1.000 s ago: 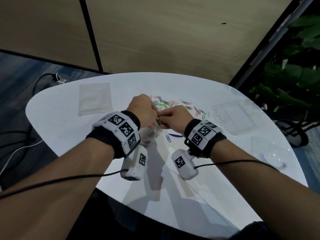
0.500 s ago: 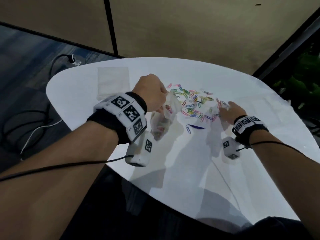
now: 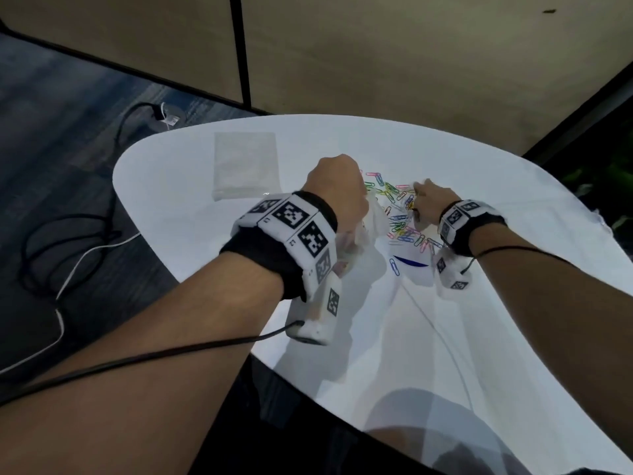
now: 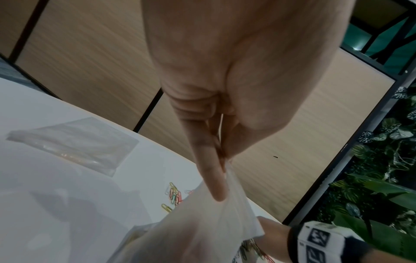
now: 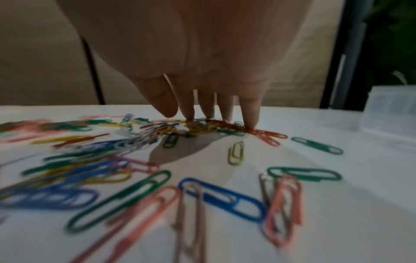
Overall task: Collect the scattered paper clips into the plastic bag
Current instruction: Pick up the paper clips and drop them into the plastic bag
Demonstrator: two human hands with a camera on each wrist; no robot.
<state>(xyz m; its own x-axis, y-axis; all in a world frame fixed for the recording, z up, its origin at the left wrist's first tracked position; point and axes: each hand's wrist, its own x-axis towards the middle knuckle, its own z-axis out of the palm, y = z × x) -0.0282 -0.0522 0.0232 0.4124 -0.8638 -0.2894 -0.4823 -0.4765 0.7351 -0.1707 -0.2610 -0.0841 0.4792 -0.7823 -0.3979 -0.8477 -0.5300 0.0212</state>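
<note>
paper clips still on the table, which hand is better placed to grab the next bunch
Right. The right hand has its fingers down on the paper clips, likely ready to gather them. The left hand is busy pinching the plastic bag by its edge.

This looks like an office or meeting area. A white rounded worktop (image 3: 191,207) stands on dark blue-grey carpet (image 3: 58,108), beside tan panelled partition walls (image 3: 394,63) split by a black vertical strip (image 3: 238,46). Black and white cables (image 3: 68,245) trail over the floor off the worktop's left edge, one running to a floor socket (image 3: 168,118). Past the worktop's right edge, behind a dark metal frame (image 4: 351,142), leafy indoor plants (image 4: 378,169) fill the corner.
</note>
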